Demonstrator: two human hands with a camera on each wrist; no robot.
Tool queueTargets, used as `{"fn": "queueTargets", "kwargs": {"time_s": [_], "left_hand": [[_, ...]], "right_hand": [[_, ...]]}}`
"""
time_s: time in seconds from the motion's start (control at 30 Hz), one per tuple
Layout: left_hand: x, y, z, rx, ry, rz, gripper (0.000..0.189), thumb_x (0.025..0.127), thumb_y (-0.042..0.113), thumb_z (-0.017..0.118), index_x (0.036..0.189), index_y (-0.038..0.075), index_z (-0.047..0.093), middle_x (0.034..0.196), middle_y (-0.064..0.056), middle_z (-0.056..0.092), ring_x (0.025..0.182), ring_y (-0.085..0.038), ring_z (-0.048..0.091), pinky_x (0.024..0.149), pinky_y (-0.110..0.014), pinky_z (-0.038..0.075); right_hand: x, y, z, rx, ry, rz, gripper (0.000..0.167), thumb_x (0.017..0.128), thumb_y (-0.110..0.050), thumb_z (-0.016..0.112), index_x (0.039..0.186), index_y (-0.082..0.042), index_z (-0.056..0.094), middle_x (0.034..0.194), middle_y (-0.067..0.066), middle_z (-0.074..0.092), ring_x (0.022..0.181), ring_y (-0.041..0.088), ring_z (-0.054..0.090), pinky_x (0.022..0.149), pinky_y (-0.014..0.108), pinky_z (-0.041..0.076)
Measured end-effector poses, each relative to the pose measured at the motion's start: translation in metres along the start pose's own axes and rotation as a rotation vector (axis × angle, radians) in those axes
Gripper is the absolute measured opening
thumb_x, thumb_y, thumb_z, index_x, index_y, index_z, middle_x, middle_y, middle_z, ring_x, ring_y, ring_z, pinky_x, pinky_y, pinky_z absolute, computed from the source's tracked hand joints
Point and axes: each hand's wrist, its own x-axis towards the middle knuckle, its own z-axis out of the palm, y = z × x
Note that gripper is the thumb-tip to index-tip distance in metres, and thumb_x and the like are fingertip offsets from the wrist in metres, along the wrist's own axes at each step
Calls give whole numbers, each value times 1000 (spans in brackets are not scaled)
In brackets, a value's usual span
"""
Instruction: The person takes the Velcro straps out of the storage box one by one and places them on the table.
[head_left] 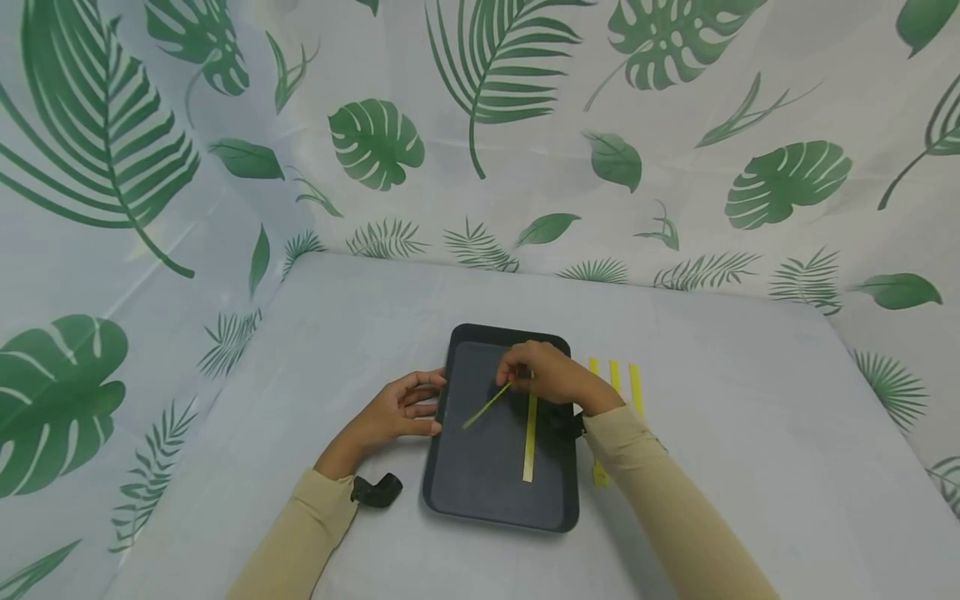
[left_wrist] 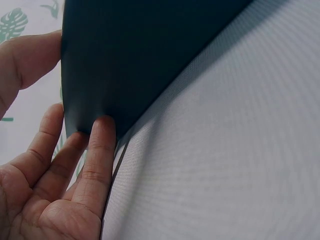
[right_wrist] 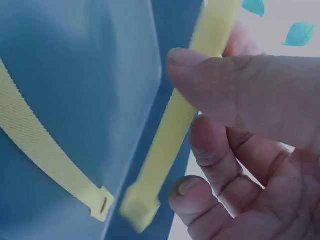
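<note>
Between the hands, a dark tray (head_left: 480, 492): right hand (head_left: 551, 375) pinches a yellow strap (head_left: 487, 406); left hand (head_left: 397, 410), fingers straight, touches its edge.

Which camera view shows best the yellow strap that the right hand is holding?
The right wrist view: the yellow strap fills the frame, pinched by the right hand. The head view shows it small and thin over the tray. The left wrist view misses it.

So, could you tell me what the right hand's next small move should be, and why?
Probably lower the held yellow strip flat onto the dark tray beside the strip already lying there. The right hand pinches it tilted above the tray, while the left hand steadies the tray's edge.
</note>
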Motion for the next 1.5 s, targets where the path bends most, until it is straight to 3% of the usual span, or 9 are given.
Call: {"fn": "queueTargets", "kwargs": {"time_s": [0.17,0.43,0.63,1.0,1.3,1.5], "left_hand": [[0,1,0,-3,3,-9,73,90,1,85,147,-19,43,172,-34,24,147,-55,42,107,-30,58],[-1,1,0,2,12,-8,73,89,0,85,146,-19,44,172,-34,25,147,-55,43,107,-30,58],[-1,1,0,6,10,5,71,91,1,84,146,-19,44,171,-34,26,147,-56,43,108,-31,57],[-1,0,0,13,4,15,70,91,1,84,145,-19,46,171,-34,26,147,-57,41,109,-31,57],[-1,0,1,12,8,16,70,89,-4,83,145,-20,45,171,-35,26,147,-58,41,109,-30,57],[-1,0,0,14,4,23,70,89,-4,83,145,-20,44,171,-35,26,148,-59,40,109,-30,56]], "right_hand": [[-1,-4,-4,10,34,11,18,94,12,75,101,-5,79,100,5,73,95,23,72,85,40,64],[-6,-10,-9,15,108,-1,12,97,4,76,102,-6,77,102,7,74,86,15,63,79,45,59],[-7,-15,-12,52,120,-18,14,97,8,75,105,-4,74,101,10,72,90,20,69,84,46,64],[-11,-20,-15,236,175,63,11,98,6,76,104,-2,70,96,7,71,89,21,69,74,32,61],[-20,-12,-11,431,171,113,15,102,4,70,115,7,64,93,10,69,80,39,68,75,49,65],[-28,-7,-5,570,182,211,23,105,2,66,126,10,58,102,11,66,89,23,72,81,52,67]]}}
